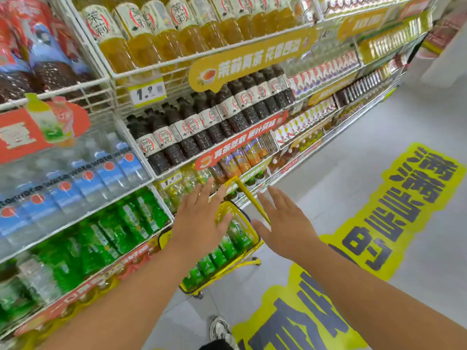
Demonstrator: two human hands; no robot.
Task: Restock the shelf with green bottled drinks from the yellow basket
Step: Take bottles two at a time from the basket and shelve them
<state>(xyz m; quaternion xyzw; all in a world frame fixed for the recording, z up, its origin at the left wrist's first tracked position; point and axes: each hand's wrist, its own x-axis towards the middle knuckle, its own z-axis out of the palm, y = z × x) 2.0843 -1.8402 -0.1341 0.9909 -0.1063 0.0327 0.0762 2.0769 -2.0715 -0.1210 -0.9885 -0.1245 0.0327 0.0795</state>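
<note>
A yellow basket point(249, 261) on small wheels stands on the floor against the shelving, with its handle point(249, 198) raised. Several green bottled drinks point(217, 256) lie inside it. More green bottles point(113, 231) fill a low shelf at the left, behind a white wire rail. My left hand point(199, 223) hovers above the basket's near end, fingers spread and empty. My right hand point(283, 223) is also open and empty, just right of the handle and over the basket's right rim.
The shelving point(161, 69) runs from the left into the distance, holding amber tea, dark tea point(202, 127) and water bottles point(75, 178). Big yellow stickers point(394, 210) cover the grey floor on the right. My shoe point(219, 329) shows at the bottom.
</note>
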